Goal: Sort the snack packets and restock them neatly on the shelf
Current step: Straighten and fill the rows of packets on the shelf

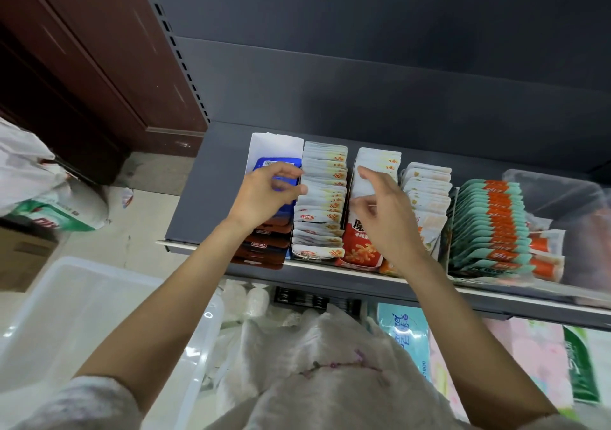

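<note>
Grey metal shelf [205, 198] carries several rows of snack packets standing on edge, front to back. At the left end a white box [274, 147] holds a blue packet [264, 165] with dark brown packets [264, 247] ranged in front of it. Next comes a full row of white packets [322, 198], then a box with a red front [358, 247] also holding white packets, then another white row [428, 191], a teal-and-orange row [489, 224], and a clear tub [555, 191] at the far right.

The left hand [264, 191] reaches over the blue packet, fingers curled, with thumb and fingertips at the left edge of the white packets (whether it actually pinches one I cannot tell). The right hand [385, 211] hovers over the red-fronted box, forefinger stretched toward the packets inside, the other fingers loosely bent; it seems to hold nothing.

Below the shelf lie tissue packs [406, 337] and plastic bags. A clear plastic bin [99, 314] sits at lower left, and a white sack [49, 204] rests on the floor by a brown door [82, 65].
</note>
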